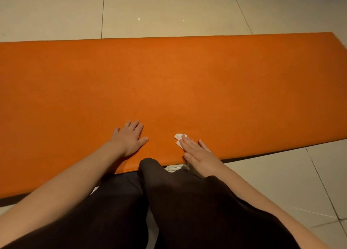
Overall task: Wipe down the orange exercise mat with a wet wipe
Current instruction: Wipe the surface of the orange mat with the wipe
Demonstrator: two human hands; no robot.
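Knee [155, 171] nearest. Right hand [200, 154], fingers [188, 144] straight, presses bunched wet wipe [179, 138]; left hand [129, 137] splayed flat on orange mat [169, 76]. Unpinched wipe could slip free.

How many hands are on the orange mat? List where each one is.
2. The left hand lies flat on the mat by its near edge; the right hand beside it presses the wet wipe down.

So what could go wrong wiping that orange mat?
The small crumpled white wet wipe sits only partly under the flat fingers of the right hand, so it might slip out. The orange exercise mat lies on glossy beige floor tiles and could slide, though the left hand rests on it.
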